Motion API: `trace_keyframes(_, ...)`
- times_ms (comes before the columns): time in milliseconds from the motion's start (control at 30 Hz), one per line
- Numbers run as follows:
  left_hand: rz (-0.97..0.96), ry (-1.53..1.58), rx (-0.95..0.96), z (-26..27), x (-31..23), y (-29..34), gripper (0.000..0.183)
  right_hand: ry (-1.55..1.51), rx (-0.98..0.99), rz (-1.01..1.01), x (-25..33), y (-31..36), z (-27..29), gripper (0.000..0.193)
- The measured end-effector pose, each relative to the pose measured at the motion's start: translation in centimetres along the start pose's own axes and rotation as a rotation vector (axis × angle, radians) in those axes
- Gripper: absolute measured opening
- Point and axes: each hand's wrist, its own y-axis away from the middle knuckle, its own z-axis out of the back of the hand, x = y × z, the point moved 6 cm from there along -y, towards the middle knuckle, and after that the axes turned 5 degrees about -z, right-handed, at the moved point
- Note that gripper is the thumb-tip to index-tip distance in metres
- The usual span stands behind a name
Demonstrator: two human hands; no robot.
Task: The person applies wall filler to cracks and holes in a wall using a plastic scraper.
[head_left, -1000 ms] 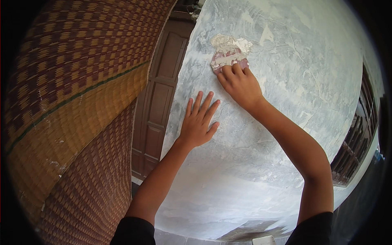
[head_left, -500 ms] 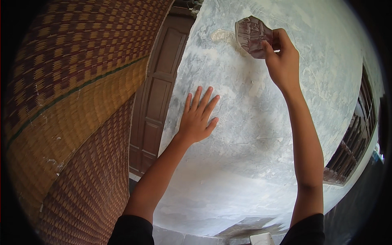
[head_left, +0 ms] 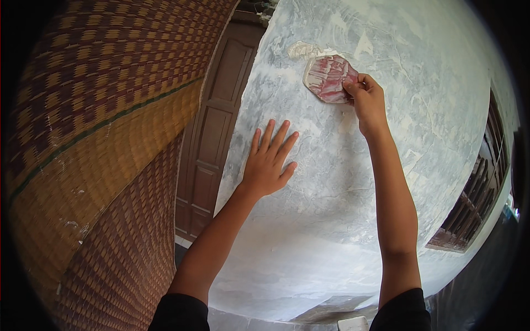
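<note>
At far left, woven mat [head_left: 110, 132] in maroon and straw, crossed by a dark green stripe [head_left: 105, 129] and bulging toward the viewer; cut off at the dark rim of the view. Behind the mat, brown panelled door [head_left: 212, 127], with left side hidden by the mat's edge and right side bordered by the wall [head_left: 314, 237], mottled grey and white. Next, left hand [head_left: 270, 165], palm toward the wall, fingers spread wide, without anything in the grasp; apparently flat on the surface, though with underside out of sight. Below, black left sleeve [head_left: 179, 314], cut off by the lower edge. Above and to the right of the left hand, pale filler patch [head_left: 302, 50] on the wall, partly covered by the flat piece [head_left: 330, 80]. Seen in the flat piece: many-sided outline, dull red face, whitish streaks and smears, pale crust along the left edge; contact with the wall hard to judge. At its right edge, right hand [head_left: 370, 105], thumb and fingers pinched narrow around the flat piece, covering that corner. Near the bottom, pale block [head_left: 353, 324], cut off and hard to identify. At far right, dark barred window [head_left: 469, 204], seen obliquely, with details behind the bars indistinct.
</note>
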Motion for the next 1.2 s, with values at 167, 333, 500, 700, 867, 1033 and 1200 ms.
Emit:
trace_keyframes(167,0.016,-0.023,0.003,0.2,0.3,0.2,0.066,-0.124,-0.010,0.045,2.3,2.2,1.3,0.010)
trace_keyframes(333,0.009,-0.033,0.004,0.0,0.0,0.0,0.067,0.017,0.030,0.132,3.9,0.3,-0.5,0.014)
trace_keyframes(500,0.003,-0.021,0.004,0.0,0.0,-0.1,0.067,0.108,0.016,0.111,2.3,-1.0,-1.4,0.013)
trace_keyframes(700,0.013,-0.023,0.006,0.2,0.1,0.1,0.066,-0.028,0.018,0.158,4.0,1.8,0.9,0.008)
trace_keyframes(867,0.021,-0.030,0.003,0.3,0.2,0.3,0.066,0.748,-0.050,1.059,8.3,6.3,-3.1,0.020)
trace_keyframes(1033,0.022,-0.008,0.008,0.4,-0.1,-0.1,0.066,1.209,0.104,1.469,4.2,7.4,-7.3,0.020)
trace_keyframes(1200,0.023,-0.005,0.004,0.3,0.0,-0.1,0.066,1.388,0.075,1.573,1.4,6.9,-9.6,0.017)
